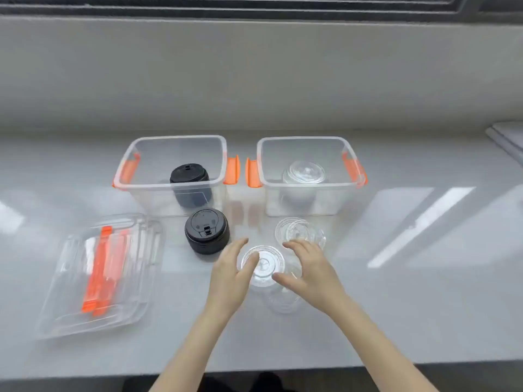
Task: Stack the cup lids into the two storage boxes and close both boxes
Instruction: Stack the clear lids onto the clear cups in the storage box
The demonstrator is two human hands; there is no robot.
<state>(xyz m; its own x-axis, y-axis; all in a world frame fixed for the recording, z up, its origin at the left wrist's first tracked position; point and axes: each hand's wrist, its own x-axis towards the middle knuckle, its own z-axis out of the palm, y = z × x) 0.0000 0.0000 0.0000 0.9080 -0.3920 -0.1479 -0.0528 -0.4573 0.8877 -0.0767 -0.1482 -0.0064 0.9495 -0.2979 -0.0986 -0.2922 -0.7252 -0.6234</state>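
Hands [232, 273] partly hide clear lids [263, 267].

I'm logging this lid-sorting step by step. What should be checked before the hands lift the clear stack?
1. Both hands flank the clear stack: ok; left hand and right hand sit on either side.
2. Firm grip on it: cannot tell.
3. Right box open: ok, clear lids already inside.
4. Left box holds only black lids: ok.
5. All lids packed: not ok; black stack and more clear lids remain on the counter.
6. Box covers within reach: ok, lying at left.
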